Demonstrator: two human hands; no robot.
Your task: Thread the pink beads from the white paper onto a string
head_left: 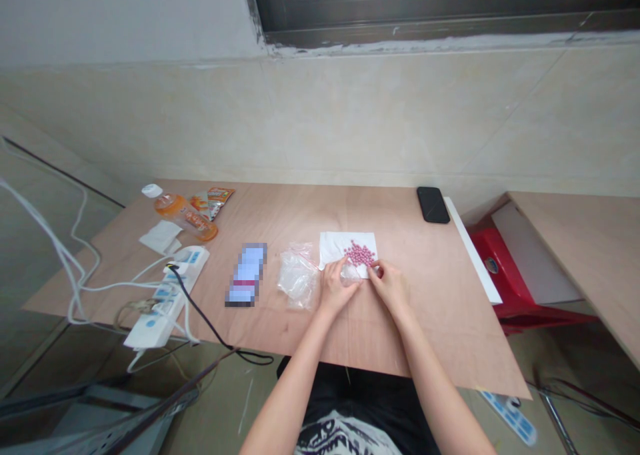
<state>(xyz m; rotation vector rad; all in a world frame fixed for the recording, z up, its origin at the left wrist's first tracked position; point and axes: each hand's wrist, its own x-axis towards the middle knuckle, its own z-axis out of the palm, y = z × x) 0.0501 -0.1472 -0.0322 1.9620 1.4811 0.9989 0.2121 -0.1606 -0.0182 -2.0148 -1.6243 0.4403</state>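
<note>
Head view: illegible bottle label (198, 221), pink beads (360, 253) by right hand (391, 284).

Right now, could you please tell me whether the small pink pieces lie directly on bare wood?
No, the small pink pieces are clustered on a white sheet.

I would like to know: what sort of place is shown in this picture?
It looks like a plain indoor work corner, perhaps in a shared room: a wooden table under a window, a power strip on it, and a second table at the right.
</note>
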